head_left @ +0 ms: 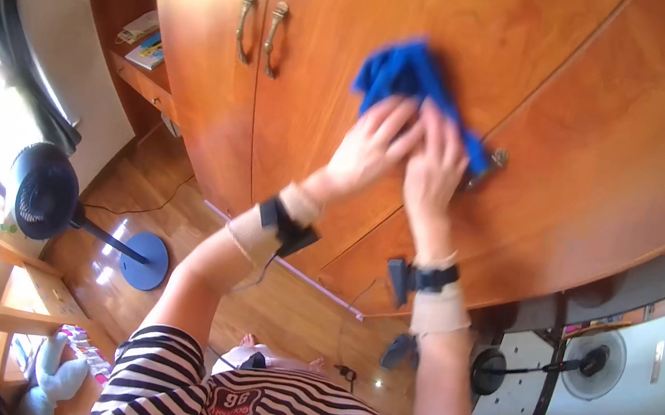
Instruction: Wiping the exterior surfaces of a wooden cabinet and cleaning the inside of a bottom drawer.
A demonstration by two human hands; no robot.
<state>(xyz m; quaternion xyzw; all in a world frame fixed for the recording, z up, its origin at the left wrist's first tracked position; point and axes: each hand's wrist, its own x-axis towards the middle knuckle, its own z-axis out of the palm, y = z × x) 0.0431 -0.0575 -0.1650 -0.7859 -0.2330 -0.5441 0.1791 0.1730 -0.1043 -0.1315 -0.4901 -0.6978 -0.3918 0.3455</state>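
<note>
Both hands' (400,153) grip: blue cloth (405,74), wardrobe door (609,150).

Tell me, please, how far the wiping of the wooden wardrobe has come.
Nothing shows which panels are already wiped. In hand: the left hand and right hand press a blue cloth on a wardrobe door, near a metal handle. Whether the doors with the paired brass handles remain cannot be told.

Blue cloth (408,79); reddish-brown wooden wardrobe (472,19); black-and-white striped shirt (168,383)
</note>
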